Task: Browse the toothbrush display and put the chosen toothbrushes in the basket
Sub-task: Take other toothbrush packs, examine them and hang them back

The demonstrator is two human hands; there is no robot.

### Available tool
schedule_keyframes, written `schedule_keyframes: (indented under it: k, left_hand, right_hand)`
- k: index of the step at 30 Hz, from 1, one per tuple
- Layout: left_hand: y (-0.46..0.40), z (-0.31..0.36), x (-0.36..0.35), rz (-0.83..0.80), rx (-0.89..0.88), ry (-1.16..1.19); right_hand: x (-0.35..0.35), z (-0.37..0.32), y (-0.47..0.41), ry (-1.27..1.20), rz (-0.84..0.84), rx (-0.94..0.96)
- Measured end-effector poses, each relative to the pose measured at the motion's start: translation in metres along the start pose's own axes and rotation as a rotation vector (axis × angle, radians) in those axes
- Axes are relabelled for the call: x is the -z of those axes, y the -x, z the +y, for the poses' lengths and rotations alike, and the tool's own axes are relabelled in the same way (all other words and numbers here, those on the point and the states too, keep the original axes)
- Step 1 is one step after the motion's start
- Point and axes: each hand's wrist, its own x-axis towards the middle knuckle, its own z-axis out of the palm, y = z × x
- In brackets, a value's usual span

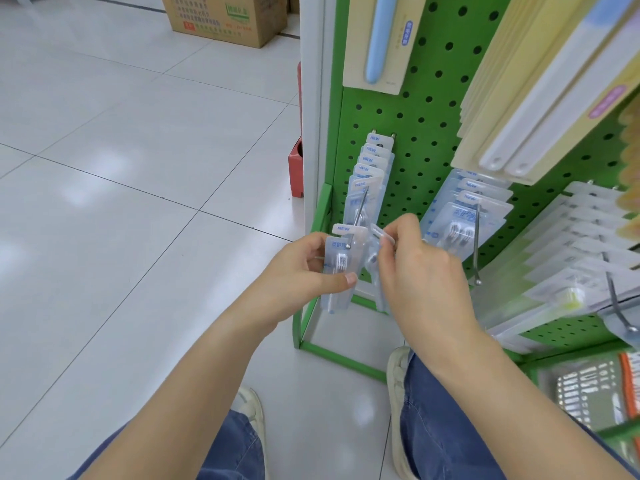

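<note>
A green pegboard display (419, 119) carries rows of clear blister-packed toothbrushes on metal hooks. My left hand (304, 271) grips one pack (341, 268) at the tip of the low left hook (356, 216), thumb across its front. My right hand (422, 268) pinches the top tab of a second clear pack (375, 244) just to the right of the first. More packs of the same kind (372, 168) hang behind on that hook. A grey basket with an orange handle (595, 389) sits low at the right edge, partly cut off.
Further packs hang on a hook (464, 216) to the right, and large cream packs (540, 98) hang above. A cardboard box (225, 19) stands on the white tiled floor at the back. My knees and white shoes (398, 372) are below.
</note>
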Motion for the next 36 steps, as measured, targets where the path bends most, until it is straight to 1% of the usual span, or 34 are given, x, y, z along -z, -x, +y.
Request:
schedule_keyframes:
  k: [2,5,7,8,9,11,12,13,15,17,19,21,23,25,28,30,32,35,36]
  left_hand:
    - [0.002,0.002,0.000,0.013,-0.009,-0.027]
    - [0.007,0.005,0.008,0.049,-0.015,-0.070]
    - [0.012,0.008,0.017,0.087,-0.026,-0.066]
    - [0.016,0.010,0.022,0.122,-0.029,-0.049]
    - [0.020,0.011,0.026,0.166,-0.028,-0.037]
    - [0.028,0.011,0.034,0.239,-0.019,-0.063]
    - [0.033,0.010,0.039,0.240,-0.010,-0.095]
    - [0.037,0.009,0.043,0.211,0.005,-0.137]
    - [0.045,0.007,0.050,0.079,0.060,-0.257]
    - [0.051,0.008,0.053,-0.140,0.116,-0.332]
    - [0.053,0.008,0.052,-0.328,0.145,-0.320]
    - [0.053,0.006,0.049,-0.379,0.130,-0.326]
    - [0.052,0.005,0.048,-0.338,0.096,-0.307]
    - [0.050,0.006,0.048,-0.277,0.063,-0.283]
    - [0.050,0.008,0.054,-0.245,0.030,-0.248]
    - [0.052,0.010,0.060,-0.214,0.000,-0.189]
    - [0.053,0.015,0.064,-0.167,-0.034,-0.096]
    - [0.055,0.020,0.064,-0.044,-0.080,0.039]
    - [0.055,0.021,0.064,-0.004,-0.083,0.066]
  right_hand:
    - [0.005,-0.001,0.008,0.074,-0.123,-0.006]
    - [0.010,0.000,0.019,0.165,-0.226,0.029]
    - [0.013,-0.001,0.023,0.217,-0.356,0.061]
    - [0.013,0.001,0.025,0.202,-0.442,0.073]
    - [0.014,0.004,0.026,0.094,-0.522,0.050]
    - [0.017,0.006,0.030,-0.147,-0.579,-0.025]
    - [0.018,0.004,0.030,-0.244,-0.596,-0.047]
    - [0.017,0.001,0.030,-0.319,-0.624,-0.070]
    - [0.016,-0.006,0.029,-0.510,-0.668,-0.143]
    - [0.017,-0.012,0.029,-0.722,-0.638,-0.221]
    - [0.019,-0.018,0.028,-0.939,-0.570,-0.303]
    - [0.023,-0.024,0.025,-1.116,-0.484,-0.384]
    - [0.025,-0.028,0.022,-1.207,-0.383,-0.446]
    - [0.024,-0.030,0.022,-1.219,-0.306,-0.460]
    - [0.021,-0.033,0.023,-1.200,-0.289,-0.439]
    - [0.019,-0.035,0.025,-1.179,-0.344,-0.409]
    - [0.014,-0.037,0.027,-1.146,-0.442,-0.395]
    - [0.006,-0.041,0.031,-1.117,-0.619,-0.397]
    - [0.004,-0.042,0.031,-1.121,-0.646,-0.390]
